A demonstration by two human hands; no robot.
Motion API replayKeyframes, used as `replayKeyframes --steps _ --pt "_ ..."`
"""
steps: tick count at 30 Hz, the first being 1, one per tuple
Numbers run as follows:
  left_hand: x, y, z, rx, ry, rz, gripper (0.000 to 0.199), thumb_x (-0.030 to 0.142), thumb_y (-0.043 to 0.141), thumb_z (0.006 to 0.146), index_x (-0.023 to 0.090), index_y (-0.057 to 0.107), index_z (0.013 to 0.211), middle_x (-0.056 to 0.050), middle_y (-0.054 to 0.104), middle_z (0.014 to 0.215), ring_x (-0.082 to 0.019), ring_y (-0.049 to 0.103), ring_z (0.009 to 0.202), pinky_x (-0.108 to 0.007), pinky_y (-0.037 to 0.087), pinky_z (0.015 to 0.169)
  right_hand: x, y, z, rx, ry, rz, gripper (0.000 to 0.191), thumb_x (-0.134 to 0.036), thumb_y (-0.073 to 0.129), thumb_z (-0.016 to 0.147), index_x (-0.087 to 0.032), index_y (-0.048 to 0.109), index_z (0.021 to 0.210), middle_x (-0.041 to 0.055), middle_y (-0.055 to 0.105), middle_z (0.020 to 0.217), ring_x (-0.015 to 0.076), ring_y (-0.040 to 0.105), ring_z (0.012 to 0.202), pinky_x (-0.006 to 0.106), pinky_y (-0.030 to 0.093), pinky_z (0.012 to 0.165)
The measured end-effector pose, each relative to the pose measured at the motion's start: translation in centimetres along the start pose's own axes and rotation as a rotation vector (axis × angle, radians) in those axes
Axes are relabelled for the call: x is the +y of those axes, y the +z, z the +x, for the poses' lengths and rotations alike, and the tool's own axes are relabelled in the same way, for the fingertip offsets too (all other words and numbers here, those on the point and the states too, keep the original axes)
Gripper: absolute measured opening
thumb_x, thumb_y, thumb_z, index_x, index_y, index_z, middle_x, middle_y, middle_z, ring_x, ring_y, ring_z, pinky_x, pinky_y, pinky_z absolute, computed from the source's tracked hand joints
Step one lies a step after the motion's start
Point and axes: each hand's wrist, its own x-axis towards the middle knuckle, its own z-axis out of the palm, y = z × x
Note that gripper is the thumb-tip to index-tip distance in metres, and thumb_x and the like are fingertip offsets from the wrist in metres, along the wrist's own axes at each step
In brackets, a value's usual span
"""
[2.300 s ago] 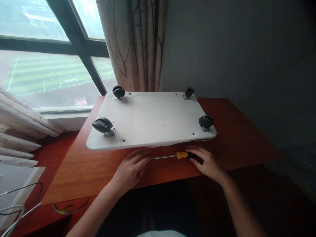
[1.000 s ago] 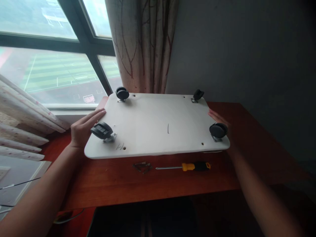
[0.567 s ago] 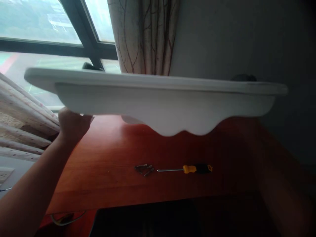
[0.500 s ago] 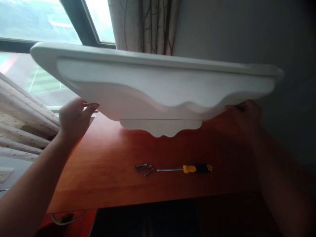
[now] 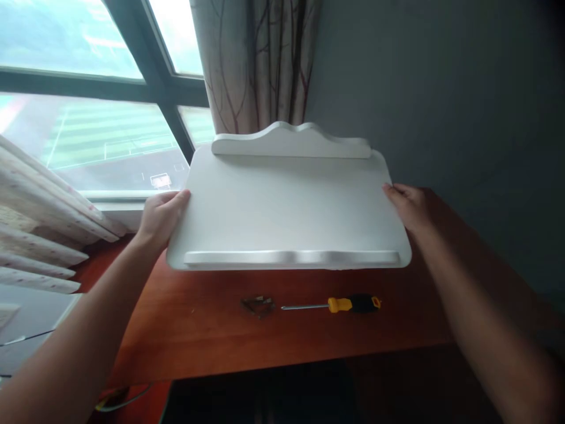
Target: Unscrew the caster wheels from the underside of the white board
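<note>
My left hand [image 5: 164, 217] grips the left edge of a white board [image 5: 286, 203], and my right hand [image 5: 408, 206] is closed on its right edge. A wavy-topped white piece stands along the board's far edge, and a low white strip runs along its near edge. The board is held above a reddish-brown wooden table [image 5: 282, 347]. Nearer to me, a screwdriver [image 5: 346, 304] with a yellow and black handle lies on the table, its tip pointing left. Beside the tip is a small pile of metal screws [image 5: 258, 304], somewhat blurred.
Behind the table are a window [image 5: 106, 129] and a patterned curtain [image 5: 260, 65], with a grey wall [image 5: 424, 94] at the right. Another curtain [image 5: 39, 218] hangs at the left. A cable [image 5: 126, 403] shows below the table's front edge.
The white board has tilted over in my hands: its wavy-topped piece has swung from the near lower side to the far upper side. Both hands still hold it; the screwdriver and screws stay put.
</note>
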Motion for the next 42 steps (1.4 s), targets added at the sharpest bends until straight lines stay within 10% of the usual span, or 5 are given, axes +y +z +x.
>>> replayKeyframes --steps 12,28,34,42 --pt "-1.1 0.0 0.4 -0.025 -0.226 0.137 0.059 0.05 0.074 0.076 0.0 0.07 0.107 -0.006 0.072 0.082 -0.018 0.059 0.068 -0.029 0.046 0.063 3.6 3.5 0.5 -0.073 0.316 0.099 0.045 -0.062 0.073 0.065 -0.019 0.059 0.063 0.0005 0.056 0.061 0.0133 0.049 0.054 0.026 0.035 0.049" --pt "-0.6 -0.4 -0.2 -0.047 0.002 0.499 0.041 0.048 0.06 0.084 0.01 0.075 0.09 -0.007 0.072 0.087 -0.024 0.061 0.082 -0.03 0.043 0.074 3.6 3.0 0.0 -0.119 0.159 -0.166 0.033 -0.05 0.066 0.078 -0.018 0.07 0.075 0.0072 0.069 0.077 0.0212 0.06 0.072 0.031 0.045 0.065" --pt "0.9 -1.5 -5.3 0.008 0.254 0.358 0.037 0.045 0.055 0.09 0.015 0.07 0.107 -0.007 0.071 0.105 -0.018 0.061 0.088 -0.027 0.046 0.08 1.8 1.6 -5.3 0.049 -0.173 -0.146 0.032 -0.046 0.058 0.09 -0.021 0.071 0.107 0.0091 0.072 0.103 0.023 0.066 0.088 0.036 0.051 0.078" --pt "-0.4 -2.1 -10.8 -0.256 0.461 0.212 0.03 0.044 0.068 0.086 0.017 0.07 0.097 -0.006 0.068 0.099 -0.018 0.06 0.085 -0.025 0.045 0.066 0.7 -0.2 -13.7 -0.144 -0.255 -0.005 0.026 -0.043 0.062 0.092 -0.025 0.071 0.109 0.0069 0.068 0.111 0.0239 0.062 0.107 0.037 0.049 0.092"
